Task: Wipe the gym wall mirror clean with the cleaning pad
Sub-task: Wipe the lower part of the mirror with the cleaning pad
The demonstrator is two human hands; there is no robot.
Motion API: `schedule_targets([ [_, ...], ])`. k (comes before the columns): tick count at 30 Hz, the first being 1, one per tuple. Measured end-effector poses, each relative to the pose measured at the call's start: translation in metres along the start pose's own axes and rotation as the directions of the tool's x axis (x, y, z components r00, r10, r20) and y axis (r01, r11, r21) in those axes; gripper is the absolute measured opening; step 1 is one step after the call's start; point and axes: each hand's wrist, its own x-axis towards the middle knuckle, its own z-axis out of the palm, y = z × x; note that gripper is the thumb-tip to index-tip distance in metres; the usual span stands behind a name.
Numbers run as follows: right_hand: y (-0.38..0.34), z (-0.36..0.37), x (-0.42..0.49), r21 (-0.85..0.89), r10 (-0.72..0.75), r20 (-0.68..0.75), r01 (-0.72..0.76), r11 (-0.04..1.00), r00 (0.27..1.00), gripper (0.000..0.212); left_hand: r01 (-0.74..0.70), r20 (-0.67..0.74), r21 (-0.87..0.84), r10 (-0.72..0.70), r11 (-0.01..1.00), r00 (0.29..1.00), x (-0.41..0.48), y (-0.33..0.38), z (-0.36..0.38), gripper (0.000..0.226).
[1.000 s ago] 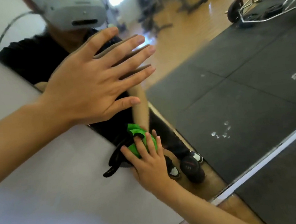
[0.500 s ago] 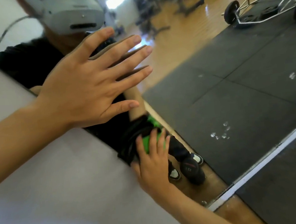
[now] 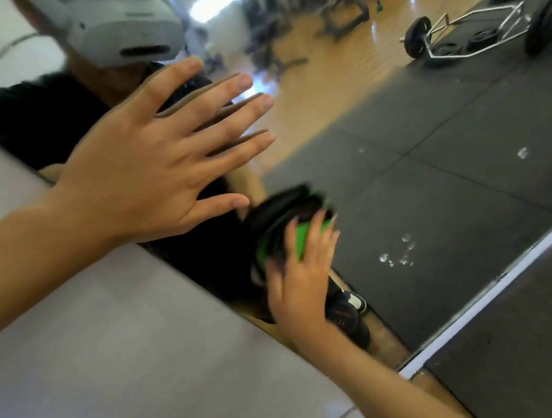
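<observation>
The wall mirror (image 3: 441,189) fills the upper right and reflects the gym floor. My left hand (image 3: 149,167) lies flat on the glass near the mirror's left edge, fingers spread and straight. Below it, my right hand (image 3: 298,284) presses the green and black cleaning pad (image 3: 277,217) against the glass with its fingers stretched over it. The pad is motion-blurred and partly hidden under my fingers. A cluster of white smudges (image 3: 397,254) marks the glass to the right of the pad.
A plain white wall (image 3: 114,359) borders the mirror on the left. The mirror's white lower frame (image 3: 494,289) runs diagonally above the black floor mat (image 3: 534,352). The reflection shows a headset wearer, a barbell and benches.
My right hand has slid the pad up and to the right across the glass, away from the mirror's left edge and nearer the smudges. My left hand has stayed flat on the mirror.
</observation>
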Motion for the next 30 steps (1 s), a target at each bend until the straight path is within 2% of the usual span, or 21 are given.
schedule_targets([
  [2,0.012,-0.001,-0.046,-0.103,-0.132,0.154,0.149,0.983,0.979,0.055,0.002,0.002,0.007,-0.002,1.000,1.000,-0.001,0.001,0.001,0.073],
  [3,0.017,-0.004,-0.045,-0.103,-0.136,0.164,0.154,0.983,0.977,0.054,0.003,0.001,0.014,-0.003,1.000,1.000,-0.002,0.001,0.001,0.073],
  [5,0.015,-0.014,-0.011,-0.030,-0.032,0.090,0.035,0.999,0.995,0.056,0.001,-0.002,0.020,-0.001,1.000,1.000,-0.002,0.000,0.002,0.073],
  [7,0.001,-0.022,0.047,0.073,0.117,-0.043,-0.113,0.991,0.992,0.057,0.007,-0.004,0.014,-0.007,1.000,1.000,-0.002,0.000,0.001,0.072],
  [10,-0.017,-0.027,0.123,0.130,0.247,-0.271,-0.218,0.967,0.930,0.061,0.004,0.007,0.029,-0.004,1.000,1.000,-0.002,0.002,0.002,0.073],
  [12,-0.029,-0.021,0.123,0.113,0.262,-0.288,-0.239,0.965,0.921,0.066,-0.006,0.019,0.029,0.006,1.000,1.000,-0.001,0.001,0.002,0.073],
  [13,-0.032,-0.015,0.103,0.082,0.214,-0.244,-0.200,0.976,0.946,0.070,-0.003,0.021,0.025,0.003,1.000,1.000,-0.002,0.000,0.002,0.073],
  [15,-0.027,0.000,0.040,0.015,0.029,-0.085,-0.028,0.999,0.996,0.073,0.007,0.015,0.017,-0.007,1.000,1.000,-0.002,0.001,0.002,0.072],
  [16,-0.017,0.004,0.007,-0.042,-0.092,0.016,0.093,0.995,0.996,0.073,0.010,0.013,0.018,-0.010,1.000,1.000,-0.001,0.001,0.002,0.072],
  [18,0.013,0.003,-0.023,-0.131,-0.288,0.159,0.309,0.942,0.944,0.070,0.010,0.012,0.021,-0.010,1.000,1.000,-0.001,0.001,0.002,0.073],
  [20,0.033,-0.009,0.006,-0.152,-0.345,0.143,0.365,0.918,0.928,0.070,0.013,0.004,0.032,-0.013,0.999,1.000,-0.002,0.002,0.002,0.073],
  [21,0.034,-0.017,0.036,-0.147,-0.300,0.069,0.307,0.940,0.952,0.070,0.015,0.002,0.039,-0.015,0.999,1.000,-0.002,0.002,0.002,0.073],
  [23,0.027,-0.037,0.109,-0.092,-0.084,-0.127,0.073,0.993,0.988,0.065,0.015,-0.001,0.051,-0.015,0.999,1.000,-0.001,0.002,0.003,0.073],
  [26,0.005,-0.049,0.179,0.009,0.159,-0.294,-0.163,0.987,0.943,0.065,0.006,0.008,0.084,-0.007,0.996,1.000,-0.001,0.002,0.005,0.073],
  [28,-0.011,-0.035,0.155,0.005,0.173,-0.304,-0.180,0.984,0.937,0.064,0.004,0.006,0.091,-0.004,0.996,1.000,-0.002,0.002,0.005,0.073],
  [30,-0.014,-0.013,0.085,-0.010,0.084,-0.168,-0.087,0.996,0.982,0.067,0.004,-0.002,0.084,-0.004,0.996,1.000,-0.002,0.002,0.005,0.072],
])
